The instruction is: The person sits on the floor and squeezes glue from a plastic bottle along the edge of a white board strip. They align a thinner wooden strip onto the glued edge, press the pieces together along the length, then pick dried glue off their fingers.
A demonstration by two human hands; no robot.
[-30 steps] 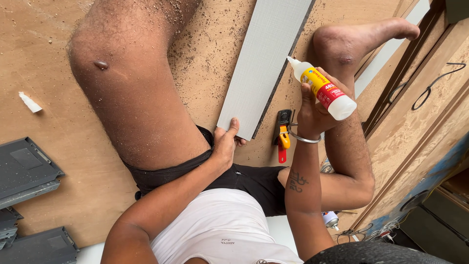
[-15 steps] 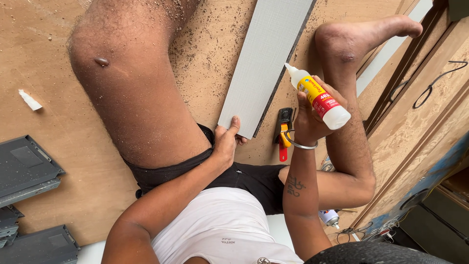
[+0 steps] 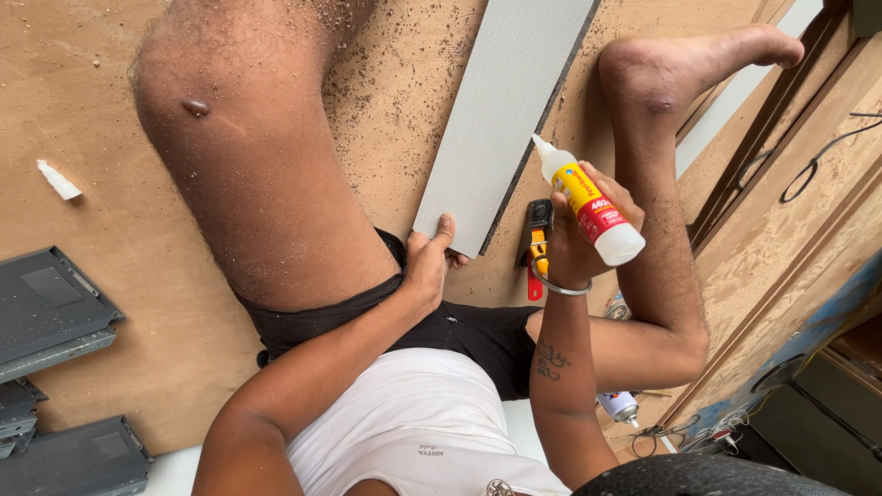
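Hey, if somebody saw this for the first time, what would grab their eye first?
Probably the yellow and red glue bottle in the right hand, its white nozzle tilted toward the long grey panel lying on the brown board floor. The left hand presses on the panel's near end, between the person's bare legs, with sawdust scattered around.
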